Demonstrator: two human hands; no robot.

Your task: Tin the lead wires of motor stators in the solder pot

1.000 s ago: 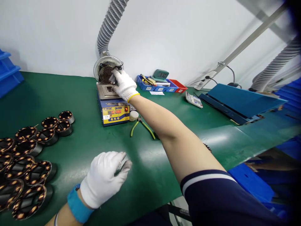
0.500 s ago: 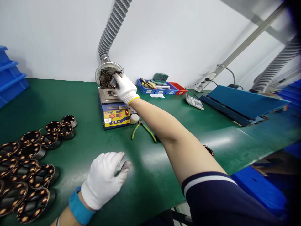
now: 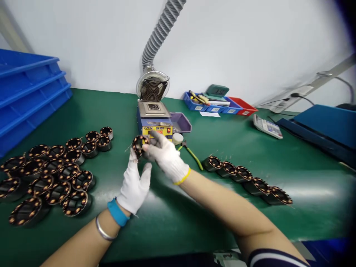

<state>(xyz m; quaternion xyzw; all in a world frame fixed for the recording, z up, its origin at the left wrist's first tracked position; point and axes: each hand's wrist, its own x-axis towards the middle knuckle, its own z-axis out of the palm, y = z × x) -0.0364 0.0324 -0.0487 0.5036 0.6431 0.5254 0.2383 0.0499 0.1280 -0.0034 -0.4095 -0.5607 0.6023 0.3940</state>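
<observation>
My right hand [image 3: 167, 157], in a white glove, is closed on a black stator with copper windings [image 3: 138, 144], holding it above the green table in front of the solder pot [image 3: 154, 118]. My left hand [image 3: 134, 181], also gloved, is raised just below the stator with fingers spread, its fingertips touching the stator's lower left edge. A large cluster of the same stators [image 3: 52, 174] lies on the table to the left. A short row of several more stators [image 3: 244, 178] lies to the right.
A fume fan [image 3: 152, 87] on a grey hose stands behind the solder pot. Green-handled cutters [image 3: 191, 154] lie beside it. Stacked blue trays [image 3: 27, 89] sit far left; small bins [image 3: 217, 104], a calculator [image 3: 267, 126] and a blue board [image 3: 319, 126] are at the right.
My right hand pulled back from the fan and solder pot with a stator to mid-table. My left hand rose off the table to meet it. The view swung left and down.
</observation>
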